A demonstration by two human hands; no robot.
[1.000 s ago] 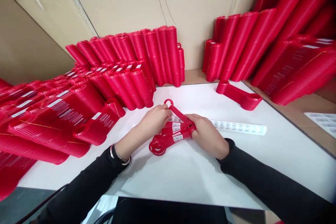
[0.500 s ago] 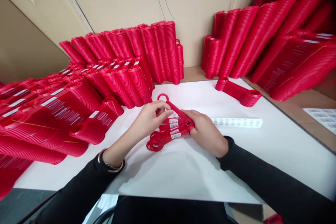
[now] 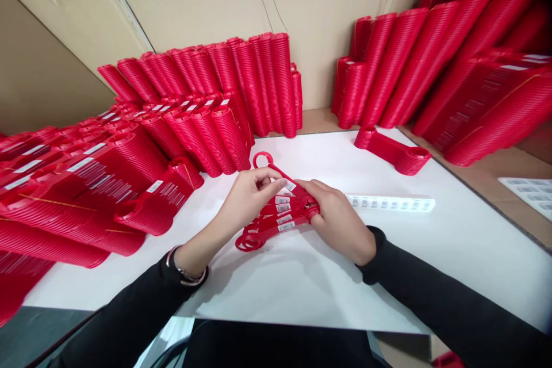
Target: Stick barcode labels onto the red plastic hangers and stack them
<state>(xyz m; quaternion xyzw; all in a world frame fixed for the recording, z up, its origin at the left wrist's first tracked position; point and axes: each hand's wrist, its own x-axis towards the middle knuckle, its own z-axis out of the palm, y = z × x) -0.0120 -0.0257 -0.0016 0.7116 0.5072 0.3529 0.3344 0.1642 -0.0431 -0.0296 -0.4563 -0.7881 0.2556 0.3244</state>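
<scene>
My right hand grips the ring ends of several flat red plastic pieces, which fan out to the left. White barcode labels are on the fanned pieces. My left hand is closed in a pinch at the uppermost piece, thumb and forefinger at the edge of its white label. The open ring of that piece sticks out beyond my left fingers. Behind my right hand lies a white strip of labels on the table.
Tall stacks of the same red pieces line the back and left of the white table. More stacks lean at the right. One short bundle lies at the back right. A label sheet is at the far right.
A white label now shows on the uppermost red piece beside my left fingertips. The fan of pieces has shifted slightly left, and my right hand keeps its grip.
</scene>
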